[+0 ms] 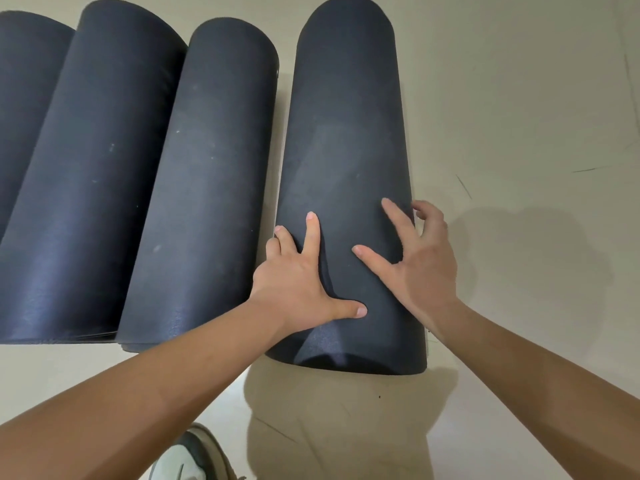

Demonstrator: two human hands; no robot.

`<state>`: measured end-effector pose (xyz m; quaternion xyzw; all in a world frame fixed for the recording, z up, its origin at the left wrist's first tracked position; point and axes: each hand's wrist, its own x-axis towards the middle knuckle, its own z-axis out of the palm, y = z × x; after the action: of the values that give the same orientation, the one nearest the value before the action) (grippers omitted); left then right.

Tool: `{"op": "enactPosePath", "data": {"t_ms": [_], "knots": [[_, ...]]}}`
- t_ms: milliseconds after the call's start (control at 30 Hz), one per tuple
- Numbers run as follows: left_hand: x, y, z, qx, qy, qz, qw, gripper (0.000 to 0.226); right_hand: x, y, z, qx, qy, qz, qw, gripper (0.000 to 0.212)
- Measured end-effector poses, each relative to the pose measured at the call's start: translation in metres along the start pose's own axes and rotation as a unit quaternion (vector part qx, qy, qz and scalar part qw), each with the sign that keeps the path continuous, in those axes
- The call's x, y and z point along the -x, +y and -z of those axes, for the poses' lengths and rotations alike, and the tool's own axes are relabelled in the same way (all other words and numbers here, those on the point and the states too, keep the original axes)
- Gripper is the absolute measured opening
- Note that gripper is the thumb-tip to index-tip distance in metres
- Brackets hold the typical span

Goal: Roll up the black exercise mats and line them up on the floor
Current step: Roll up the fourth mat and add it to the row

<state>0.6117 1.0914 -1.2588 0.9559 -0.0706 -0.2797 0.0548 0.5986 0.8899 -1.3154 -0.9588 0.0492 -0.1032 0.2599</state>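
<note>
Several rolled black exercise mats lie side by side on the beige floor. The rightmost rolled mat (346, 140) sits a little apart from its neighbour (211, 174). Two more rolls (93, 168) (20, 98) lie further left. My left hand (298, 282) presses on the near left side of the rightmost roll, fingers spread, with the thumb across its top. On the roll's near right side rests my right hand (422, 261), fingers spread and the outer ones curled over its right edge. Both hands lie on the roll without closing around it.
The beige floor (519, 133) stretches bare to the right of the rolls, with a few dark scuff marks. A light sneaker (190, 459) shows at the bottom edge, just near of the rolls. My shadow falls on the floor below the rightmost roll.
</note>
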Motion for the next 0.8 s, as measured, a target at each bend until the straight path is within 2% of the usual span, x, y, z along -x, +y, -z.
{"op": "enactPosePath", "data": {"t_ms": [67,133,267,367,433,500,667,800], "knots": [[0.006,0.002,0.004,0.008,0.011,-0.011,1.000,0.158,-0.001,0.004,0.000,0.001,0.039,0.086,0.996,0.057],[0.014,0.002,0.010,0.011,0.026,-0.029,0.999,0.149,-0.001,0.005,0.001,-0.023,0.021,0.078,0.996,0.051],[0.018,-0.004,0.025,-0.011,0.113,-0.112,0.987,0.121,-0.002,0.001,0.012,-0.063,-0.019,0.048,0.997,0.052],[0.014,-0.004,0.023,-0.032,0.090,-0.138,0.986,0.109,-0.004,0.005,0.025,-0.066,-0.059,0.055,0.995,0.068],[0.010,-0.004,0.017,-0.062,0.065,-0.133,0.987,0.108,-0.004,0.003,0.032,-0.025,-0.117,0.074,0.990,0.081],[0.006,-0.007,0.012,-0.079,0.045,-0.128,0.988,0.107,-0.004,-0.003,0.031,0.033,-0.151,0.087,0.984,0.085],[0.000,-0.012,-0.007,-0.101,0.006,-0.104,0.989,0.104,-0.001,-0.012,0.009,0.125,-0.123,0.109,0.978,0.085],[-0.006,-0.014,-0.015,-0.110,0.013,-0.101,0.989,0.103,0.001,-0.011,-0.002,0.162,-0.125,0.109,0.973,0.085]]}}
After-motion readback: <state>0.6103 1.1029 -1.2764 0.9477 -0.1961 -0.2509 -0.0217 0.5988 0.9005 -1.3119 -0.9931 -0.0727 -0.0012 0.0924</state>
